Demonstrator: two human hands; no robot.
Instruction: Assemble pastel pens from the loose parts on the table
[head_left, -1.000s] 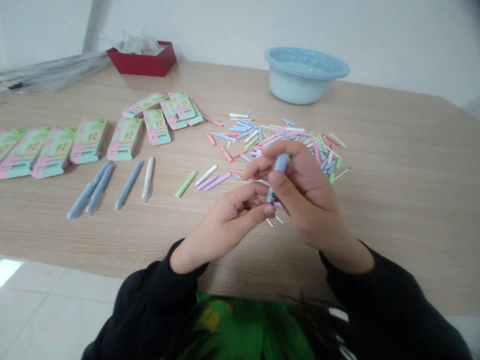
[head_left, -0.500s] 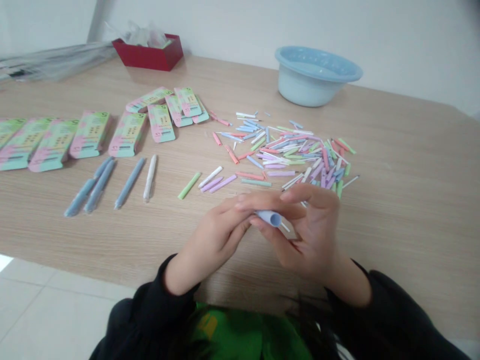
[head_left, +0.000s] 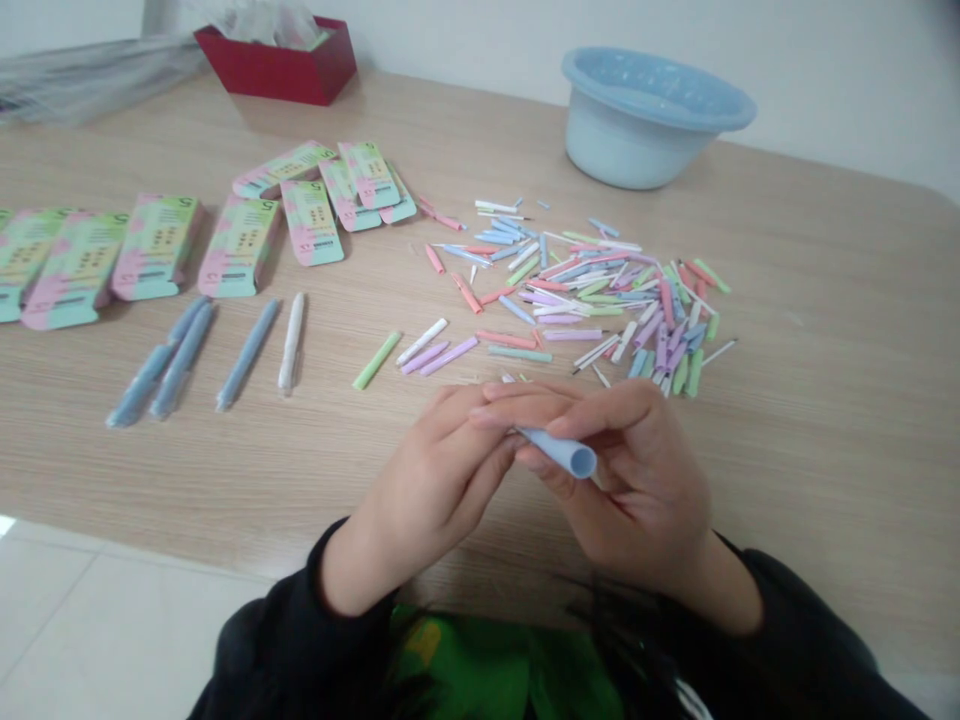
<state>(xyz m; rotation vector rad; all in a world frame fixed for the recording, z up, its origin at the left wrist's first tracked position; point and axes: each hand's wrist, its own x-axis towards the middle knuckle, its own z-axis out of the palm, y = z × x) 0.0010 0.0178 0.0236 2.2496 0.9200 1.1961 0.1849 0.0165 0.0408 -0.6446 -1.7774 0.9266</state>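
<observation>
A light blue hollow pen barrel [head_left: 556, 450] is held between my hands above the table's front part, its round open end facing right and toward me. My left hand [head_left: 439, 465] is closed around the barrel's narrow far end, which the fingers hide. With thumb and fingertips, my right hand [head_left: 649, 480] grips the barrel's middle. Just beyond my hands lies a heap of small pastel pen parts [head_left: 600, 285], with thin white sticks among them. Left of the heap are a green piece [head_left: 377, 360], a white piece [head_left: 421, 342] and purple ones [head_left: 448, 356].
Blue pens [head_left: 247, 355] and a white pen [head_left: 292, 343] lie at left in clear wrapping. Behind them are several flat pastel boxes [head_left: 240, 245]. Farther back stand a red box [head_left: 277, 65] holding clear plastic and a light blue basin [head_left: 645, 135]. Clear plastic sleeves [head_left: 97, 80] lie at far left.
More of the blue barrel now shows, reaching farther right. My right fingers have closed onto it from a more spread pose. The thin white stick beside it is out of sight. The view has shifted slightly.
</observation>
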